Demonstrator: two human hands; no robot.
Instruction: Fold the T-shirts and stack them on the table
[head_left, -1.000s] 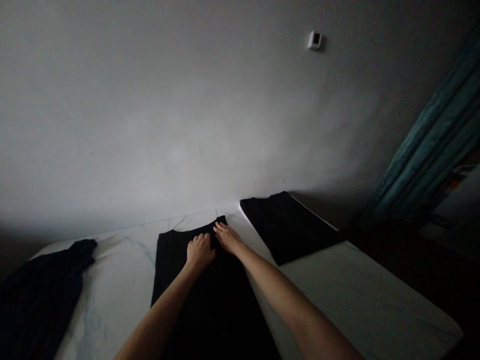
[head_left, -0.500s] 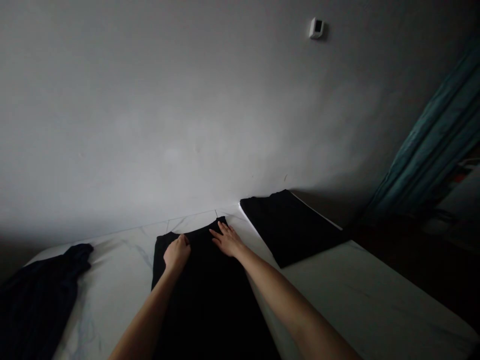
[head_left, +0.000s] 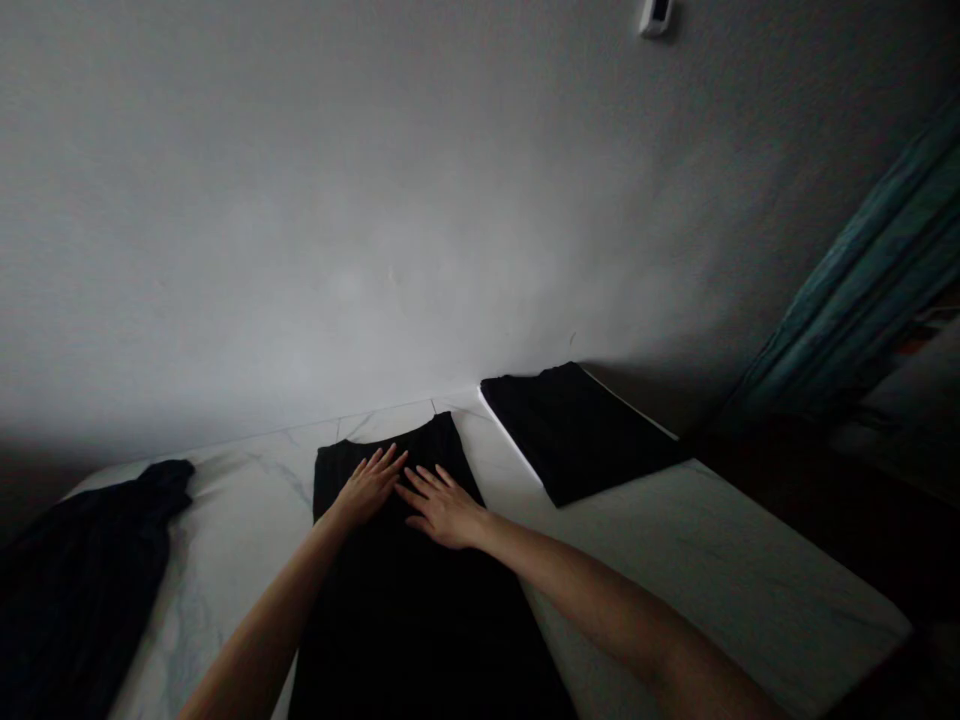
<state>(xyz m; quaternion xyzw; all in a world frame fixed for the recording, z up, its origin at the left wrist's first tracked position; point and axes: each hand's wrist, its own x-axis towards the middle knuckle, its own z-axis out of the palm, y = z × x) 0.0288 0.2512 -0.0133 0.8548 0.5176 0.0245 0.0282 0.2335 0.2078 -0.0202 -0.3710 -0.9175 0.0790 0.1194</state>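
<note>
Here, the left hand [head_left: 367, 487] and right hand [head_left: 444, 510] lie open on a black garment [head_left: 405, 640], fingers [head_left: 382, 466] spread flat, grasping nothing; it lies lengthwise on a white marble-patterned surface [head_left: 697, 570]. Just right sits a folded black cloth [head_left: 577, 435]; well left, a crumpled dark cloth [head_left: 82, 570], perhaps navy in this dimness. A teal curtain [head_left: 862, 280] hangs far right, below a small white wall device [head_left: 655, 15].

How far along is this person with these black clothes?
Done: a folded black garment lies neatly at the far right. In hand: the left hand and right hand rest open on a long black garment, spread flat. Left: a rumpled dark garment lies bunched at the left.
</note>
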